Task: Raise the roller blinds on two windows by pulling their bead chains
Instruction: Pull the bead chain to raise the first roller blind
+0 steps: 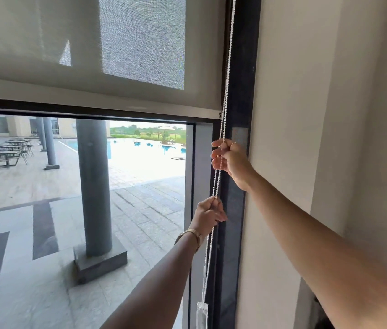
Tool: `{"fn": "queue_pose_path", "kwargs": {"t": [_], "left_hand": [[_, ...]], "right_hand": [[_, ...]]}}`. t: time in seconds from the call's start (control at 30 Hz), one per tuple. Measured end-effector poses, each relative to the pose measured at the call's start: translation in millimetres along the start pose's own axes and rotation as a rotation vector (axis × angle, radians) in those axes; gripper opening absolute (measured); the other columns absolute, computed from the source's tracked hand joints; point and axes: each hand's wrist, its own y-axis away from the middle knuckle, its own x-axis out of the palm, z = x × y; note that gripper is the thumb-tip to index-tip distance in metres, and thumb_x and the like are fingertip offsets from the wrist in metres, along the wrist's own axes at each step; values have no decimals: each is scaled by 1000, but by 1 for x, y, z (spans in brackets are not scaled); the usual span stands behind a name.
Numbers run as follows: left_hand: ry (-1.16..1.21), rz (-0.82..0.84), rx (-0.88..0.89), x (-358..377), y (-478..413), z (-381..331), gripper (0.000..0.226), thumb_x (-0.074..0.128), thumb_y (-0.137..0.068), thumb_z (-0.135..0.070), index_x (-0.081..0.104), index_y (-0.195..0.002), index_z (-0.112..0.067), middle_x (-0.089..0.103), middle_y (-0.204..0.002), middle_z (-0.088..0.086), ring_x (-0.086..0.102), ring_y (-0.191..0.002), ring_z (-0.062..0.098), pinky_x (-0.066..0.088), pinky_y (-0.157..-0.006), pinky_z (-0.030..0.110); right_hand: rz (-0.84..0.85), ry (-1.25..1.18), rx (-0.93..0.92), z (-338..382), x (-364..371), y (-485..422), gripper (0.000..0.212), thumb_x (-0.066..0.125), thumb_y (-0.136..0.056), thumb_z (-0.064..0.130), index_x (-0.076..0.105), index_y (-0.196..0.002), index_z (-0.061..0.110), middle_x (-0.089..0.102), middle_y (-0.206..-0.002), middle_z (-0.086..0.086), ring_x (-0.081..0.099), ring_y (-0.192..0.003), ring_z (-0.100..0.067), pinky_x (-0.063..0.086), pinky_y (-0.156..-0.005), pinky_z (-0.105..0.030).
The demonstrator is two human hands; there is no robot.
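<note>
A grey mesh roller blind (45, 43) covers the upper part of the window, and its bottom bar (93, 109) sits roughly a third of the way down the frame. A white bead chain (227, 67) hangs as a loop along the window's right side. My right hand (231, 161) is closed on the chain, up beside the dark frame. Lower down, my left hand (209, 214), with a gold bracelet on its wrist, grips the same chain. A clear plastic weight (202, 315) hangs at the bottom of the loop.
A dark window frame post (242, 91) stands right of the chain, with a pale wall (306, 115) beyond it. Through the glass (140, 210) I see a paved terrace, a grey column (94, 186), a pool and outdoor tables.
</note>
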Motion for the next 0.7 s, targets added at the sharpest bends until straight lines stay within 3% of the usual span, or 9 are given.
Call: {"fn": "queue_pose_path", "kwargs": {"t": [0.1,0.17,0.3,0.33,0.43,0.5,0.6,0.7], "left_hand": [[-114,59,-59,-8,6,4,24,32,-77,12,53,-77,2,62,-80,19,61,-54,0,39,-56,19],[-159,46,-78,-13,13,12,26,35,-89,2,54,-74,-8,67,-79,13,63,-67,7,42,-70,27],[-185,9,-126,-26,32,20,13,43,-83,-28,56,-80,-24,62,-90,7,57,-89,22,43,-86,34],[-188,2,-129,-28,36,22,20,43,-80,-35,57,-87,-24,61,-94,6,57,-94,23,44,-91,36],[-230,-5,-138,-40,56,19,25,43,-91,-35,57,-105,-19,60,-105,7,57,-107,27,46,-100,47],[-225,-6,-142,-46,73,11,17,42,-97,-26,55,-104,-19,60,-105,9,57,-107,28,47,-96,45],[-218,11,-155,-59,107,-4,24,41,-98,-25,56,-111,-13,62,-106,9,58,-98,24,45,-78,33],[-208,16,-143,-74,151,-21,30,42,-98,-23,56,-116,-5,63,-105,10,59,-87,17,47,-63,19]], "right_hand": [[59,119,57,-14,1,29,24,35,-101,20,59,-98,15,67,-90,-6,66,-78,-19,54,-73,-32],[80,179,106,-23,3,47,24,36,-101,20,58,-107,13,67,-101,-7,65,-90,-21,52,-83,-37],[62,264,189,-38,12,73,27,38,-99,13,52,-122,14,64,-123,-9,60,-107,-23,46,-95,-41],[49,280,202,-40,14,78,32,39,-99,15,48,-129,13,60,-131,-11,58,-112,-23,44,-98,-40],[11,312,234,-42,22,98,46,40,-100,20,32,-144,10,43,-147,-13,46,-131,-24,37,-107,-37],[-13,326,258,-43,26,114,50,41,-100,20,26,-147,12,36,-152,-12,39,-137,-24,33,-111,-38],[-45,320,299,-39,36,148,51,38,-100,19,24,-148,13,28,-156,-9,31,-142,-21,28,-116,-41],[-52,291,317,-26,51,191,48,37,-100,15,28,-147,11,32,-154,-9,33,-140,-21,30,-116,-42]]}}
